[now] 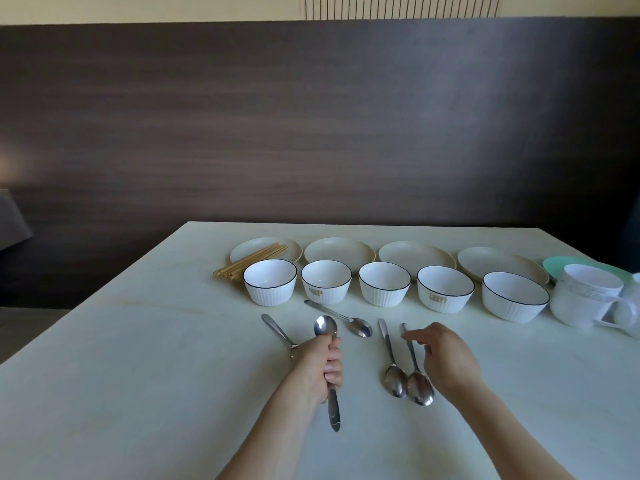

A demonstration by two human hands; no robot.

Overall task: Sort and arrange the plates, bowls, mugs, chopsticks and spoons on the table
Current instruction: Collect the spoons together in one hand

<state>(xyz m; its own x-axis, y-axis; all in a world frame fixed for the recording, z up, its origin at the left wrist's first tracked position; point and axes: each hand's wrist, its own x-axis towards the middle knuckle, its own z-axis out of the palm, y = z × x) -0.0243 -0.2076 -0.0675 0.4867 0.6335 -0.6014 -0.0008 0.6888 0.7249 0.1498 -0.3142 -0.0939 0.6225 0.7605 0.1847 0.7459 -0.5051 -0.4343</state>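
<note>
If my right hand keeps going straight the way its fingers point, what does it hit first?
Probably the handle of the nearer spoon. The right hand is open, fingers pointing left just over that handle's tip. Whether they already touch is unclear.

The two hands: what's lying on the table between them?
In the head view, one spoon lies between left hand and right hand.

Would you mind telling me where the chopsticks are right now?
The chopsticks lie bundled at the far left of the crockery rows, their far ends resting on the leftmost plate, just left of the leftmost bowl.
</note>
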